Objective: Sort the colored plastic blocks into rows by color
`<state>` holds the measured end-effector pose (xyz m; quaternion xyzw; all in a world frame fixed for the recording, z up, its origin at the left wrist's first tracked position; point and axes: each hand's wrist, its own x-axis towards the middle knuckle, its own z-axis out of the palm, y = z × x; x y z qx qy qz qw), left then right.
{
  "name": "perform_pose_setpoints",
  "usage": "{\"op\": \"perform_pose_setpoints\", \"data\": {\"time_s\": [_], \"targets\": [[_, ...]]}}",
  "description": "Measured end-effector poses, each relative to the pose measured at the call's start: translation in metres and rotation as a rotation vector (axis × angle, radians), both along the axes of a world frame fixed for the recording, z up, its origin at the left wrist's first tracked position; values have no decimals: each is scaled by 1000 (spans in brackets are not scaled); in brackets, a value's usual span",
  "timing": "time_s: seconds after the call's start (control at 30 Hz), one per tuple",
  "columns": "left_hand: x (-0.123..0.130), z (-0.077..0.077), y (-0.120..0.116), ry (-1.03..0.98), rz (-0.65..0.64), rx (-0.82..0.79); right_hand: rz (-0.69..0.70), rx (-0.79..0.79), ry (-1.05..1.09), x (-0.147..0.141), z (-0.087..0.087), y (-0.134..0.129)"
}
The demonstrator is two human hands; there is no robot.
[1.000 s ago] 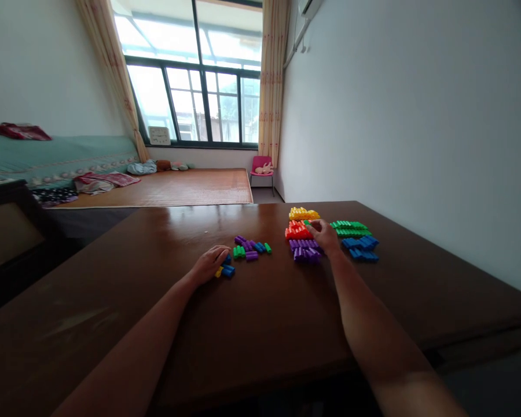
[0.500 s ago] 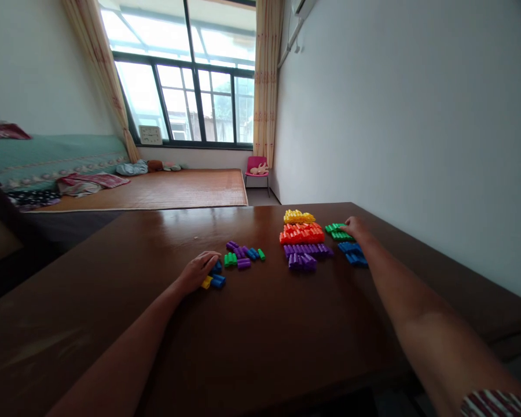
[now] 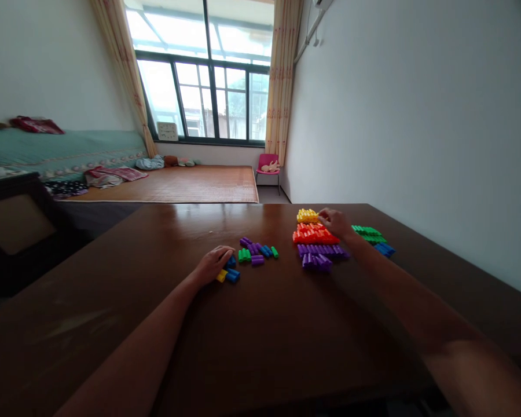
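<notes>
My left hand [image 3: 217,262] rests on the table at the edge of a few loose plastic tubes; its fingers lie outstretched over them. Beside it are blue tubes [image 3: 233,276] and a yellow tube [image 3: 222,275]. My right hand [image 3: 333,221] is at the right end of the yellow tubes [image 3: 307,216], above the orange-red tubes [image 3: 315,234]. Its fingers are drawn together, and whatever they hold is hidden. Nearer to me lie the purple tubes [image 3: 316,262]. Green tubes [image 3: 371,234] and blue tubes [image 3: 384,249] sit right of my right forearm, which partly hides them.
A small mixed group of purple tubes [image 3: 257,260], green tubes [image 3: 244,255] and blue tubes [image 3: 266,251] lies between my hands. The brown table [image 3: 243,341] runs close to the right wall [image 3: 417,133]. Behind it are a bed [image 3: 208,182] and a pink chair [image 3: 268,159].
My right hand has moved left from the green tubes to the yellow ones. My left hand stays by the same tubes. The whole view has shifted a little.
</notes>
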<state>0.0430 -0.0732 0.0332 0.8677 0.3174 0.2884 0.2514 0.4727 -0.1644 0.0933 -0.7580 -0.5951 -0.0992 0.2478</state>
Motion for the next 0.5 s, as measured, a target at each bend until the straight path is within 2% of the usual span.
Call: {"op": "perform_pose_setpoints", "data": {"time_s": [0.1,0.17,0.23,0.3,0.37,0.43,0.5], "targets": [[0,-2,0,5,-21,23,368,-207,117,-79,-4,14],[0,-2,-1,3,-24,29,436,-320,135,-120,-16,19],[-1,-3,-2,6,-26,30,407,-357,103,-144,-29,22],[-1,-3,-2,16,-36,30,366,-343,77,-153,-38,22],[-2,-2,-2,22,-35,31,349,-313,84,-150,-40,21],[-3,-1,-2,16,-26,30,333,-276,98,-134,-35,19],[-3,0,-1,14,-28,28,297,-228,111,-106,-24,16]]}}
